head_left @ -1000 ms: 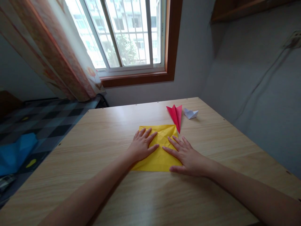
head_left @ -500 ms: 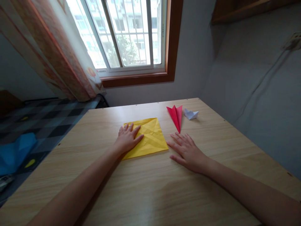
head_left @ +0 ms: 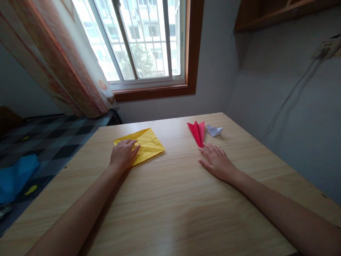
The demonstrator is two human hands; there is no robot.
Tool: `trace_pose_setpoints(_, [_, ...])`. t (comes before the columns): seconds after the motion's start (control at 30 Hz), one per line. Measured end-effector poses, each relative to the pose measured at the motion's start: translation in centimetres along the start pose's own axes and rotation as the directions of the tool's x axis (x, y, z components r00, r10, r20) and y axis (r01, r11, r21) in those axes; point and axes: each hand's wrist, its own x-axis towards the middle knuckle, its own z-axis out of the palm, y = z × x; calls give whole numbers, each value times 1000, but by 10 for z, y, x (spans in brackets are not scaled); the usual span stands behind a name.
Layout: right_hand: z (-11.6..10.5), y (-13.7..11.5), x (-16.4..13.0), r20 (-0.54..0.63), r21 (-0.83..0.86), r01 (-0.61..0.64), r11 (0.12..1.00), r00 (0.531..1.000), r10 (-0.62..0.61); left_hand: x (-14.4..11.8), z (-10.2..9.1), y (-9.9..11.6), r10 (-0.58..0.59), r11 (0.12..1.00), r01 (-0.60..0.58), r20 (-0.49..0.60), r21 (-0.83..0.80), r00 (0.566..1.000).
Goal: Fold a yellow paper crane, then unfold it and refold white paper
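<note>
A creased sheet of yellow paper (head_left: 147, 144) lies on the wooden table, left of centre. My left hand (head_left: 124, 153) rests on its left part, palm down, thumb apart from the slightly bent fingers. Part of the sheet is hidden under that hand. Farther right lies a red paper plane (head_left: 197, 131), its nose pointing toward me. My right hand (head_left: 217, 161) is low over the table at that nose, fingers stretched out; whether they touch the plane I cannot tell. Just right of the plane sits a small white paper boat (head_left: 214, 130).
The wooden table (head_left: 165, 206) reaches back toward a window (head_left: 144, 42) with a curtain (head_left: 71, 64) at its left. Beyond the left edge, a blue folded paper (head_left: 18, 177) lies on a checked cloth (head_left: 74, 129). A wall socket (head_left: 326, 49) is at the right.
The yellow sheet has slid left and turned under my left hand. My right hand has shifted slightly forward and right, closer to the red plane's nose. The view has shifted a little.
</note>
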Motion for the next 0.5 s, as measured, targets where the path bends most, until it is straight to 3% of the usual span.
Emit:
trace_pose_setpoints(0.2, [1, 1, 1, 86, 1, -21, 1000, 996, 21, -10, 13, 17, -70, 997, 76, 232, -18, 970])
trace_pose_setpoints(0.5, [3, 2, 2, 100, 32, -11, 999, 995, 8, -1, 23, -9, -144, 989, 151, 260, -7, 955])
